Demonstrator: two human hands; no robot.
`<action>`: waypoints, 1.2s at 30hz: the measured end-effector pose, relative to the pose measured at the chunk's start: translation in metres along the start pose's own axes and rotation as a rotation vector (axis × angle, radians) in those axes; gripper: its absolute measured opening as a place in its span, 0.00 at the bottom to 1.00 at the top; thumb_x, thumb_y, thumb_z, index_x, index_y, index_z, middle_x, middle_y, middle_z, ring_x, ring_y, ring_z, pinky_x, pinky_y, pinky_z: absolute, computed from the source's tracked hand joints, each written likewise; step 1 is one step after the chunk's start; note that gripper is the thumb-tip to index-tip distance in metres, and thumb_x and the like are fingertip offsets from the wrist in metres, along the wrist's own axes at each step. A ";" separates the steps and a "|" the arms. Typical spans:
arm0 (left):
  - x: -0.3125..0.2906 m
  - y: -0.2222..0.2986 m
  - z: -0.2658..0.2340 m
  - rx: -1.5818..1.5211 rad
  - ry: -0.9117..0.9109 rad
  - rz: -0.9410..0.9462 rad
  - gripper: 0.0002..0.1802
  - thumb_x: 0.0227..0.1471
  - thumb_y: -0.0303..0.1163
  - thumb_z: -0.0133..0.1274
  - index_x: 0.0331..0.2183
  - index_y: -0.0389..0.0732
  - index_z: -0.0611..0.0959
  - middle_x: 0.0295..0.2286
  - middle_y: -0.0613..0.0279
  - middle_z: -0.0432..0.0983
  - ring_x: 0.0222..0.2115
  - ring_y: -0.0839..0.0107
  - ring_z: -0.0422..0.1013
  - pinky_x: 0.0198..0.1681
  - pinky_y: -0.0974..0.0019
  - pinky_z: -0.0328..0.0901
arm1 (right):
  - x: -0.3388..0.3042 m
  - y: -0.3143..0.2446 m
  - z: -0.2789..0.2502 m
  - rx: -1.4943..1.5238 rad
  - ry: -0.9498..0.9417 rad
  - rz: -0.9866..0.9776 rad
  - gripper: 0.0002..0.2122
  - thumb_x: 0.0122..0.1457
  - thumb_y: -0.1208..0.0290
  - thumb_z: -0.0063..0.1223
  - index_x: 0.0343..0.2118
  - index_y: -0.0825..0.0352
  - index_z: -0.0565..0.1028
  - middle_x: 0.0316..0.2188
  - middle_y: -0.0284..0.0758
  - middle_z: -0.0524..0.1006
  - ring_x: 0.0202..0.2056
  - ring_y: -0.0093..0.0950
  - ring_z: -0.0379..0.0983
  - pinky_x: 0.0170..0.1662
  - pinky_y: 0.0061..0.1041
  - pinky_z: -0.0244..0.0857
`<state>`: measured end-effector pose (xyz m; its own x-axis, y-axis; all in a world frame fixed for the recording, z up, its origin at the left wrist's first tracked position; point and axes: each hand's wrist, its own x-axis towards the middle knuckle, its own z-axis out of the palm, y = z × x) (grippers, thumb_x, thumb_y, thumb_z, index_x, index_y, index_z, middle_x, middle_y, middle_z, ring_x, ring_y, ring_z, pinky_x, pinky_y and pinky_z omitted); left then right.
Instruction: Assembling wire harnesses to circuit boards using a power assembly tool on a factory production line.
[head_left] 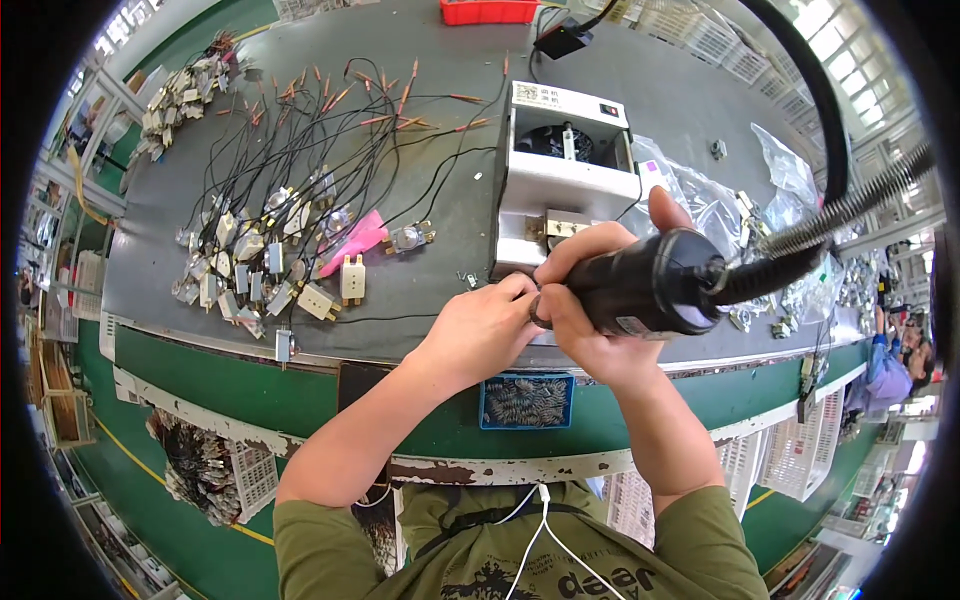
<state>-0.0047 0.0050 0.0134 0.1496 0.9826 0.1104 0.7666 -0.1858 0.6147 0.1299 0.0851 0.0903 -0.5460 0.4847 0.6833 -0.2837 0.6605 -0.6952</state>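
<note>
The right hand [590,300] has its grip closed around a black power screwdriver [650,283]; the left hand [480,330] pinches a small part, mostly hidden, at its tip, above the counter [420,300].

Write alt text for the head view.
The right hand grips a black powered screwdriver with its tip at the left hand, whose fingers pinch a small part. Behind stands a white box machine; wired white connectors lie at left.

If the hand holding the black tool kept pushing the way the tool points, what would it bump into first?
The right hand aims the black power screwdriver leftward, so it would probably first meet the left hand, whose fingertips touch its tip. Anything pinched there is hidden.
</note>
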 end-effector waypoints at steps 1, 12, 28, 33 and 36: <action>0.000 0.000 0.000 0.008 -0.027 -0.009 0.13 0.53 0.34 0.59 0.39 0.41 0.77 0.38 0.61 0.72 0.37 0.56 0.76 0.37 0.55 0.72 | -0.001 0.000 0.000 -0.004 0.002 0.001 0.49 0.52 0.87 0.57 0.69 0.61 0.35 0.32 0.42 0.77 0.25 0.25 0.76 0.31 0.23 0.72; -0.001 -0.006 0.002 0.008 -0.032 0.019 0.14 0.52 0.33 0.60 0.39 0.39 0.76 0.40 0.59 0.71 0.37 0.55 0.75 0.38 0.54 0.72 | -0.001 0.005 0.003 0.030 0.000 0.061 0.48 0.52 0.88 0.57 0.69 0.61 0.36 0.35 0.43 0.77 0.26 0.24 0.76 0.32 0.22 0.72; -0.003 -0.003 0.005 0.049 0.145 0.136 0.17 0.51 0.35 0.62 0.44 0.44 0.83 0.38 0.63 0.75 0.35 0.61 0.75 0.39 0.59 0.70 | 0.034 -0.025 -0.022 0.128 0.313 0.034 0.47 0.62 0.78 0.55 0.70 0.52 0.29 0.35 0.41 0.75 0.24 0.24 0.71 0.31 0.26 0.71; -0.002 -0.001 0.006 0.059 0.152 0.152 0.19 0.50 0.34 0.63 0.45 0.44 0.82 0.37 0.63 0.74 0.34 0.60 0.74 0.38 0.58 0.69 | 0.029 -0.003 -0.022 0.180 0.461 0.006 0.49 0.54 0.87 0.58 0.69 0.66 0.33 0.31 0.40 0.80 0.25 0.22 0.76 0.30 0.19 0.72; -0.003 -0.002 0.005 0.063 0.158 0.143 0.19 0.50 0.34 0.63 0.45 0.44 0.82 0.38 0.62 0.74 0.34 0.60 0.74 0.38 0.58 0.69 | 0.031 -0.004 -0.019 0.194 0.459 0.026 0.48 0.54 0.87 0.58 0.69 0.66 0.34 0.32 0.39 0.80 0.25 0.21 0.76 0.31 0.19 0.72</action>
<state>-0.0031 0.0022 0.0080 0.1641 0.9342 0.3168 0.7825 -0.3189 0.5348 0.1294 0.1088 0.1181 -0.1642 0.7308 0.6626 -0.4399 0.5470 -0.7122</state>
